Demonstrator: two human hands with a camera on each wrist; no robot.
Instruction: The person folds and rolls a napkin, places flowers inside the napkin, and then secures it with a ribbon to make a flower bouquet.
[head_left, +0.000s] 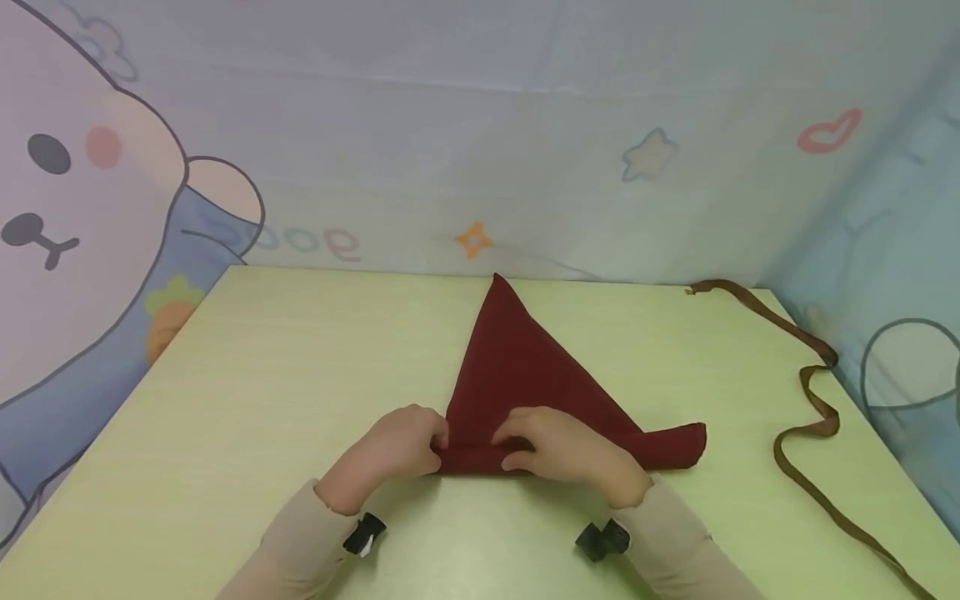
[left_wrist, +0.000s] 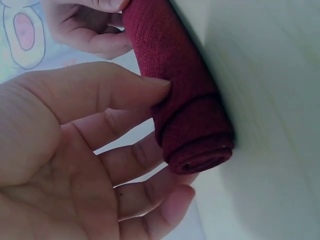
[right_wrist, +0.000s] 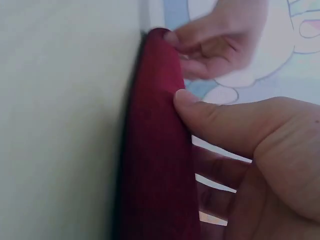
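A dark red knit cloth (head_left: 517,367) lies on the table, its near edge rolled into a tube and the rest forming a triangle that points away from me. At the left end of the roll, my left hand (head_left: 405,442) pinches it, thumb on the near side and fingers around the far side. Nearer its middle, my right hand (head_left: 562,442) grips the same roll with thumb and fingers. Coiled layers show at the roll's end (left_wrist: 200,157) in the left wrist view. To the right, a flared flap (head_left: 678,446) of the cloth sticks out past my right hand.
A long brown strap (head_left: 806,429) winds along the right side of the pale yellow-green table (head_left: 225,400). Behind the table hangs a printed cloth backdrop (head_left: 412,150) with a cartoon bear. Dark devices (head_left: 603,540) sit at both wrists.
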